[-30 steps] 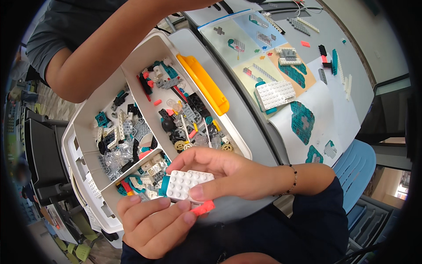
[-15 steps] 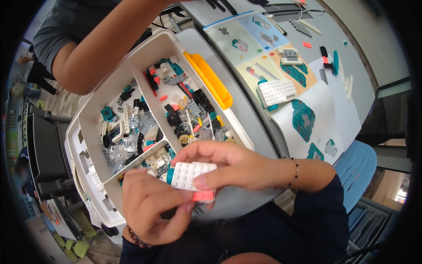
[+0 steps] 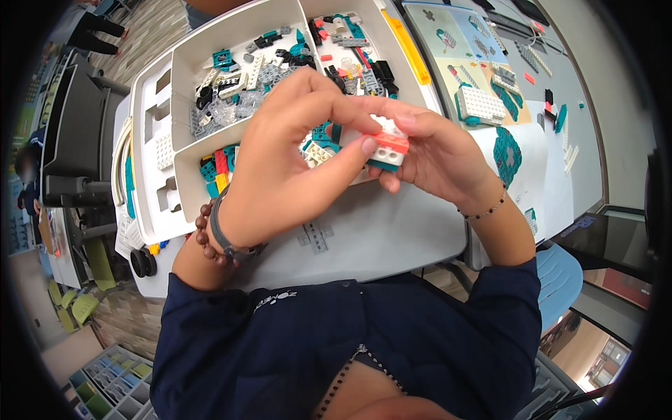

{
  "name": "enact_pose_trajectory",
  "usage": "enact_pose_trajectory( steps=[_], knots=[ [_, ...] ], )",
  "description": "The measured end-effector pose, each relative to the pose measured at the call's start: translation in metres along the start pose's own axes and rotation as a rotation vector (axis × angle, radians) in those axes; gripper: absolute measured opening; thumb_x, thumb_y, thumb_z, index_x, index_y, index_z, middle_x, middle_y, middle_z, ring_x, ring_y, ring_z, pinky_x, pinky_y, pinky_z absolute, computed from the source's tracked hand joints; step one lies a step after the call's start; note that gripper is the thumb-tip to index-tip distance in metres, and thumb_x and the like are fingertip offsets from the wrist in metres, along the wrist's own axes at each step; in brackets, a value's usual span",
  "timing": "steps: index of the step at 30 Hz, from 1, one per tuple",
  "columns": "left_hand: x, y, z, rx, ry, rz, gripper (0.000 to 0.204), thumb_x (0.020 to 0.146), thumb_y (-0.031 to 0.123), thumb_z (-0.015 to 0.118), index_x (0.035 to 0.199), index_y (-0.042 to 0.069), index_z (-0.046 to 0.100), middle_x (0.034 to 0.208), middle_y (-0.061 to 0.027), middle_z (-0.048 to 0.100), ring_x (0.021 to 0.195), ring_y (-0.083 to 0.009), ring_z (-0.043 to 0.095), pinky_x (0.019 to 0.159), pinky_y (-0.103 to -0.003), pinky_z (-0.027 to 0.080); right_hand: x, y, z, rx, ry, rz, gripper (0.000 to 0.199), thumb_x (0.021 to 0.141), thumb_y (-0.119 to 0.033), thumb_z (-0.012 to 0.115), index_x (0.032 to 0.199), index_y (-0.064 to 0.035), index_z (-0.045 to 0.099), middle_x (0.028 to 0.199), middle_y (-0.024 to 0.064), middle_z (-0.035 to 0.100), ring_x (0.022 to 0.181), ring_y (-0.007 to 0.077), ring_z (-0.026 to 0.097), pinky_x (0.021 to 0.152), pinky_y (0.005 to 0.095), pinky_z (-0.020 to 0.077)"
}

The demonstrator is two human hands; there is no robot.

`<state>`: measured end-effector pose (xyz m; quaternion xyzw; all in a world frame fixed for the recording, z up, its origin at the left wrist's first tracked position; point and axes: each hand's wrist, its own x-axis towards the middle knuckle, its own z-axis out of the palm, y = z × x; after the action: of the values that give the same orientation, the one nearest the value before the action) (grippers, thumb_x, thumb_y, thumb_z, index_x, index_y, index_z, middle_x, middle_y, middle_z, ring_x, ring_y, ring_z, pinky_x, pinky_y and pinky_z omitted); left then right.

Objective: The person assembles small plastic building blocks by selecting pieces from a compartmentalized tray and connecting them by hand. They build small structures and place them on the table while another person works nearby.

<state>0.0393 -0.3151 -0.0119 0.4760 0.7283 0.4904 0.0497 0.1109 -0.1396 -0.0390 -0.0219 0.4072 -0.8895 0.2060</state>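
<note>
Between my hands, above the near edge of the parts box, is a small toy-brick block (image 3: 386, 155) of white, coral and teal pieces. Its side with round holes faces me. My left hand (image 3: 273, 143) pinches the coral plate (image 3: 394, 143) on it between thumb and forefinger. From the other side my right hand (image 3: 448, 150) grips the block, thumb on the white studded top and fingers partly hidden behind and below. My left hand covers part of the box behind it.
The white parts box (image 3: 157, 213) holds loose bricks in compartments and has a yellow latch (image 3: 407, 49). Right of it lie a picture sheet (image 3: 448, 38) and a white studded block (image 3: 481, 106). Black wheels (image 3: 143, 263) sit at the left table edge. A blue chair (image 3: 560, 280) stands right.
My head view has shifted, showing more of my lap. Both hands have moved up and right in view with the block, which is tilted differently. Another person's arm has left the box area.
</note>
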Motion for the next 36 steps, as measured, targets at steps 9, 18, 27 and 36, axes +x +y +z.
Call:
enact_pose_trajectory(
  steps=[9,18,27,36],
  knots=[
    [-0.002,0.006,-0.003,0.257,0.010,0.236,0.026,0.063,0.005,0.067,0.088,0.006,0.062,0.086,-0.0078,0.055,0.081,-0.0201,0.054,0.079,-0.031,0.039,0.000,0.001,0.001,0.041,-0.046,-0.056,0.052,0.081,-0.019,0.048,0.125,0.0050,0.033,0.090,0.0055,0.054,0.070,0.0100,0.054,0.056,0.0210,0.0464],
    [-0.009,0.013,-0.004,0.537,0.066,0.395,0.028,0.061,0.006,0.070,0.087,0.015,0.063,0.089,0.0026,0.061,0.085,-0.0137,0.058,0.097,-0.040,0.024,-0.008,0.000,0.010,0.144,-0.080,-0.076,0.055,0.077,-0.017,0.047,0.126,0.0059,0.032,0.092,0.0090,0.054,0.073,0.0147,0.055,0.055,0.0223,0.0456],
    [-0.015,0.021,0.000,0.535,0.120,0.498,0.025,0.060,0.005,0.068,0.084,0.011,0.064,0.086,-0.0007,0.062,0.081,-0.0147,0.061,0.102,-0.041,0.019,-0.017,0.000,0.013,0.145,-0.123,-0.004,0.062,0.071,-0.013,0.048,0.127,0.0060,0.028,0.097,0.0149,0.054,0.069,0.0184,0.059,0.046,0.0199,0.0445],
    [-0.016,0.025,0.002,0.546,0.129,0.563,0.024,0.060,0.004,0.069,0.083,0.009,0.064,0.084,-0.0019,0.063,0.081,-0.0180,0.062,0.104,-0.045,0.015,-0.024,0.000,0.019,0.127,-0.076,-0.002,0.063,0.070,-0.010,0.051,0.127,0.0037,0.028,0.086,0.0120,0.058,0.063,0.0152,0.061,0.039,0.0168,0.0399]
  ],
)
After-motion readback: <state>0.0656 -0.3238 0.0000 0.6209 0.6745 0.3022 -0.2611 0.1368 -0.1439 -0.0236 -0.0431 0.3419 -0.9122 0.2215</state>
